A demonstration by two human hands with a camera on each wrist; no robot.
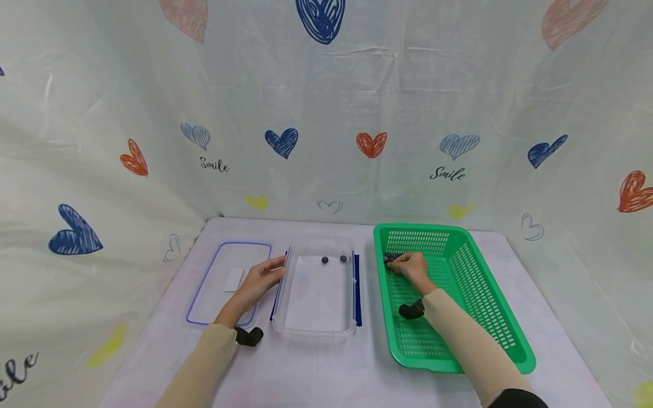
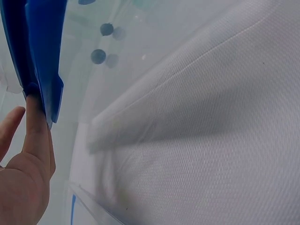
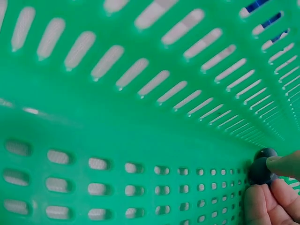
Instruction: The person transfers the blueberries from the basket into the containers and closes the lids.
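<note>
Head view shows the right hand point(image 1: 411, 267) reaching down into a green basket point(image 1: 386, 306), at the far end of its left side, where a few small dark balls point(image 1: 389, 257) sit close together by the tips of the thumb and fingers. From the right wrist, the grasp is plain: a dark ball point(image 3: 260, 171) is pinched between the thumb, which presses on it from the right, and the fingers curled beneath it. A second ball point(image 3: 266, 153) shows just behind and above the pinched one; whether the two touch cannot be told.

The left hand point(image 1: 259, 282) rests at the left side of a clear container point(image 1: 316, 297), its fingers extended and holding nothing. Seen from the left wrist, the fingertips touch a blue latch point(image 2: 45, 51), with the thumb standing apart from them. Two more dark balls, a left one point(image 1: 325, 260) and a right one point(image 1: 343, 259), lie inside the container toward its far end, to the right of those fingertips and slightly separated from each other. Partly beneath the left forearm, a blue-edged lid point(image 1: 214, 283) lies on the table point(image 1: 326, 371).
</note>
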